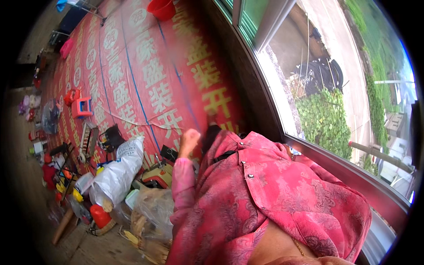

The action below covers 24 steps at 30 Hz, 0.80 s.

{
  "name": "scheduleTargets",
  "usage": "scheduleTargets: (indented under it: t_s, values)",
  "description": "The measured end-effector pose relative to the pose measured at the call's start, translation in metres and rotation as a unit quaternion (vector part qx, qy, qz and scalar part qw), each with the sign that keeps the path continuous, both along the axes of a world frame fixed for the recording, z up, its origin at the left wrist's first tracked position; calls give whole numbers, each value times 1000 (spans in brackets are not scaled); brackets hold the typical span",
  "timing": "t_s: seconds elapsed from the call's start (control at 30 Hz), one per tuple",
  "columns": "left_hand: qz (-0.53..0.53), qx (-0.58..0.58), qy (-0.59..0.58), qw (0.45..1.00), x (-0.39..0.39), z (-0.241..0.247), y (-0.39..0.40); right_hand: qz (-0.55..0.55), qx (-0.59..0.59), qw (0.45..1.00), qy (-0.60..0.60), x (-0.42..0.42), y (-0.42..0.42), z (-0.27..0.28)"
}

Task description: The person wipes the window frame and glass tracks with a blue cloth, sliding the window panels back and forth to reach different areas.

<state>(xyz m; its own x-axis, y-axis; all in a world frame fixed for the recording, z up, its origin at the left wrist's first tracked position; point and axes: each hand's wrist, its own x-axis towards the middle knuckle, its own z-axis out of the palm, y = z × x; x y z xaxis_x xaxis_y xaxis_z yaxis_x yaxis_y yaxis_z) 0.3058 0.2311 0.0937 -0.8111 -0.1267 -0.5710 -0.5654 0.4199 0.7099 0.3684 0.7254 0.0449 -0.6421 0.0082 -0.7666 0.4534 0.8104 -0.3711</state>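
My left hand (pixel 189 143) hangs before my body with its fingers curled in, slightly blurred, and I see nothing in it. Beneath it spreads a red printed banner sheet (pixel 132 82) on the floor, bearing large pale writing. Close by on the left lie a flat black object (pixel 169 153) and a yellowish case (pixel 155 177) with red parts. At the window side my right hand (pixel 287 149) is mostly hidden behind my pink patterned shirt (pixel 228 198). A small blue-and-white thing (pixel 295 152) shows beside it; whether the hand grips it cannot be told.
A window frame (pixel 271 96) runs along my right. To the left lie a white sack (pixel 116 172), a black bag (pixel 112 137), a red helmet-like object (pixel 100 215) and clear plastic wrapping (pixel 154 205). Farther off stand a red stool (pixel 79 111) and a red bucket (pixel 161 10).
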Motion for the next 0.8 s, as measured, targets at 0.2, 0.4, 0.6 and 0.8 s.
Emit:
scheduleTargets:
  t_s: [0.2, 0.4, 0.6, 0.8]
  values:
    - [3, 25, 24, 999, -47, -3, -87, -58, 10, 998, 37, 3, -65, -8]
    - [-49, 17, 44, 998, -111, 7, -164, -191, -84, 977, 42, 13, -131, -21]
    - [-124, 24, 59, 990, -209, 24, -153, -294, -66, 951, 69, 50, -143, -64]
    - [-229, 87, 197, 949, -314, 55, -48, -328, -1, 944, 30, 46, -149, -23]
